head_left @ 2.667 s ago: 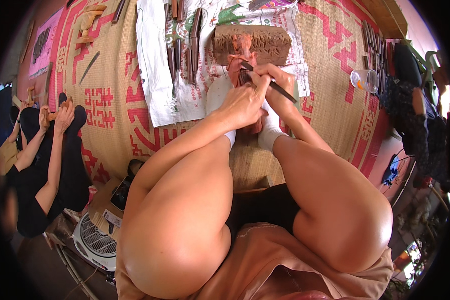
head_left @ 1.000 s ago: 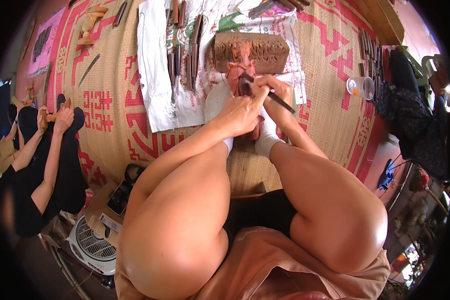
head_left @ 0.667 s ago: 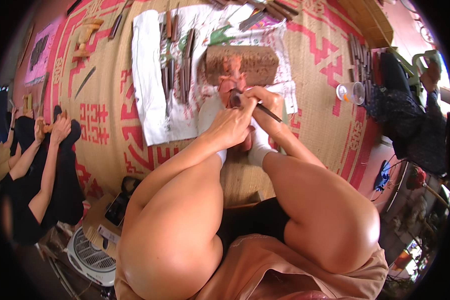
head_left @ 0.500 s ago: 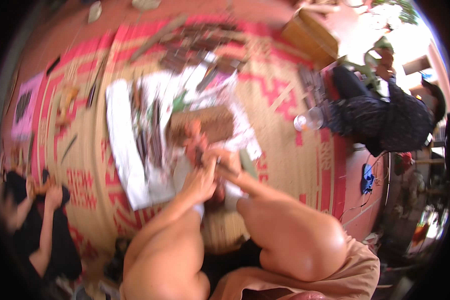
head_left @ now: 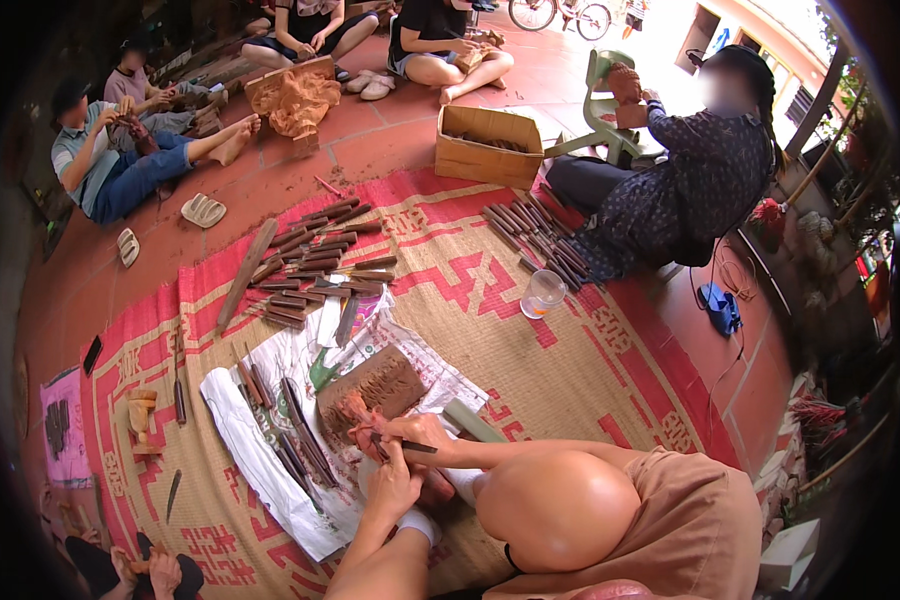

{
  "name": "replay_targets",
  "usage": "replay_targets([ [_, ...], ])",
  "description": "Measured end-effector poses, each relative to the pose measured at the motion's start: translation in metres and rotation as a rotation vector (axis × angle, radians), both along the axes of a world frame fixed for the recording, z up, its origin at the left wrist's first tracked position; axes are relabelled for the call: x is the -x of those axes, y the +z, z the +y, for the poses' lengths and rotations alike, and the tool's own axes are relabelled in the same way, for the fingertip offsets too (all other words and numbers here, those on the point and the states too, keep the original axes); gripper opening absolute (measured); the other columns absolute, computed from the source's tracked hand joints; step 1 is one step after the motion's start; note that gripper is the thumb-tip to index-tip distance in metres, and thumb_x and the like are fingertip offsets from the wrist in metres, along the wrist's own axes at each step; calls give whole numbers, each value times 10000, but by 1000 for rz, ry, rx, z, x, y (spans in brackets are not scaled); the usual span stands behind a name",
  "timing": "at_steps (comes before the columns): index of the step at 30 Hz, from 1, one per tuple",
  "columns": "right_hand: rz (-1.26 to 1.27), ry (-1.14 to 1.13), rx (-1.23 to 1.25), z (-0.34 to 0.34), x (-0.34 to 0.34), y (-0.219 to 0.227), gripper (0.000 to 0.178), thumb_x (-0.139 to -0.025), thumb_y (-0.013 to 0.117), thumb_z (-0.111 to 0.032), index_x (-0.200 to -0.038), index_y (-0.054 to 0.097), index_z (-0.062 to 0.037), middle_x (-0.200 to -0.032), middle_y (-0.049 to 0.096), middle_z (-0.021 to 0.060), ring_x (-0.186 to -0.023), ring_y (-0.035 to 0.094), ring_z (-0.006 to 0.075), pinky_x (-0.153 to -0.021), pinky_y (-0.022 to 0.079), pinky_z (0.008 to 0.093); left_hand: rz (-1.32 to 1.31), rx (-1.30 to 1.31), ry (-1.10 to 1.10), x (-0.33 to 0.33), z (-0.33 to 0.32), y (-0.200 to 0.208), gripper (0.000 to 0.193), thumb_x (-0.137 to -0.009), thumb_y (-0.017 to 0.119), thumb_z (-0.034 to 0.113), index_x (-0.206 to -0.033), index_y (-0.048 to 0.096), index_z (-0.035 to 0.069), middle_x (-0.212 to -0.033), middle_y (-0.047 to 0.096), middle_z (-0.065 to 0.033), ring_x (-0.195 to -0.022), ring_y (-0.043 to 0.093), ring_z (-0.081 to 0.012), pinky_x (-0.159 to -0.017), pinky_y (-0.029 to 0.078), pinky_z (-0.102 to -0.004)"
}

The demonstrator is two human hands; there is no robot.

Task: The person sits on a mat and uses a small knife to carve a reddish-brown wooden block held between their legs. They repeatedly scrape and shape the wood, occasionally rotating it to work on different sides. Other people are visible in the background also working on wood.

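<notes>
A small reddish-brown wooden carving [head_left: 358,412] is held over a brown wooden block [head_left: 372,384] between my legs. My left hand [head_left: 396,488] is closed at the carving's near side, its fingers partly hidden. My right hand [head_left: 422,430] is closed beside it, on a dark-handled carving chisel [head_left: 415,446] that lies across the carving. The chisel's tip is too small to make out. White cloth [head_left: 232,405] lies under the block, with several dark-handled chisels [head_left: 305,430] on it to the left.
More chisels [head_left: 315,255] lie beyond the block, others [head_left: 540,235] at the right near a seated person [head_left: 705,170] and a clear plastic cup [head_left: 543,292]. A cardboard box [head_left: 488,150] stands behind. Other people sit around the patterned mat [head_left: 450,250].
My view has tilted up and turned, so the people and tiled floor at the back now show. Both hands stay together at the carving; the picture is sharper now.
</notes>
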State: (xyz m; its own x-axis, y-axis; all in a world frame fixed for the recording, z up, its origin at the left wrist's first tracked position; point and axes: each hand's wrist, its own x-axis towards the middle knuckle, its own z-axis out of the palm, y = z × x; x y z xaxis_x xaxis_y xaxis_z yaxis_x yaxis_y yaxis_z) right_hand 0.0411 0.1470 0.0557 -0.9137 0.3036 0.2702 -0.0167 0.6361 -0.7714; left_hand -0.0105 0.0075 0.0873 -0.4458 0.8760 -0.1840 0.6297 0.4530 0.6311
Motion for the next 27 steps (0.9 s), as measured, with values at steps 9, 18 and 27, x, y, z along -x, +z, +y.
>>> replay_targets([
  [9, 86, 105, -80, -4, 5, 7, 163, -768, 642, -209, -762, 566, -66, -658, 591, 103, -609, 610, 322, -523, 460, 435, 9, 9, 21, 3, -10, -4, 730, -831, 655, 297, -1287, 237, -90, -738, 622, -308, -704, 618, -490, -618, 487, -547],
  [18, 117, 134, -207, 6, 2, 17, 158, -743, 696, -175, -825, 630, -56, -717, 643, 118, -646, 641, 313, -585, 502, 388, 0, -97, 16, 1, -7, -17, 750, -830, 651, 267, -1266, 211, -156, -702, 621, -300, -648, 629, -459, -563, 492, -535],
  [27, 171, 157, -301, 17, -7, 13, 140, -737, 671, -176, -784, 585, -76, -705, 615, 110, -630, 622, 303, -569, 482, 389, -14, -205, -61, -4, 1, -29, 704, -849, 630, 233, -1241, 215, -180, -686, 620, -269, -614, 625, -443, -539, 492, -511],
])
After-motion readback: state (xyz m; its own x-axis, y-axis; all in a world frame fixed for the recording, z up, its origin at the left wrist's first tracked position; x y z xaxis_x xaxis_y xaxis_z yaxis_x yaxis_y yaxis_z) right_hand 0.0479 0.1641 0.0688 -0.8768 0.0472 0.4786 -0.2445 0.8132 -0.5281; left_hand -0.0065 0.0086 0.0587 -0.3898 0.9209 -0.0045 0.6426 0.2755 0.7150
